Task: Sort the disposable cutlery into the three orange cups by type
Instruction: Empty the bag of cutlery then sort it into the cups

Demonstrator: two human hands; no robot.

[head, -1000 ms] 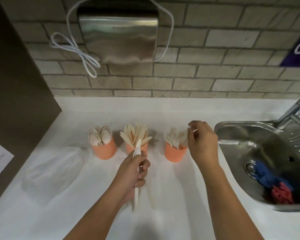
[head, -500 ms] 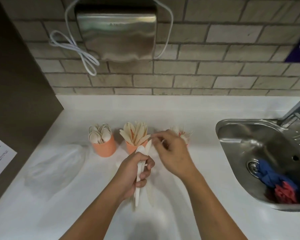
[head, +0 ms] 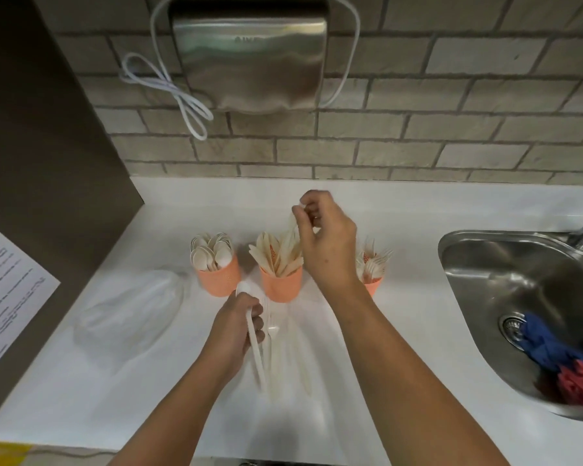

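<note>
Three orange cups stand in a row on the white counter. The left cup (head: 220, 278) holds spoons, the middle cup (head: 281, 284) holds knives, and the right cup (head: 373, 284), partly hidden by my right wrist, holds forks. My right hand (head: 327, 240) hovers over the middle cup, pinching the handle end of a knife (head: 289, 234) whose blade points down among the other knives. My left hand (head: 239, 327) is below the cups, gripping a white spoon (head: 253, 344) with its bowl up. A fork (head: 272, 334) and another knife (head: 303, 364) lie loose beside it.
A clear plastic bag (head: 128, 314) lies left of the cups. A steel sink (head: 525, 297) with blue and red cloths (head: 562, 361) is at right. A steel dispenser (head: 249, 58) hangs on the brick wall. A printed sheet (head: 4, 290) is on the dark panel at left.
My right hand left the fork cup, came to my left hand, took a knife from it and carried it up over the middle cup. My left hand now holds just a spoon.
</note>
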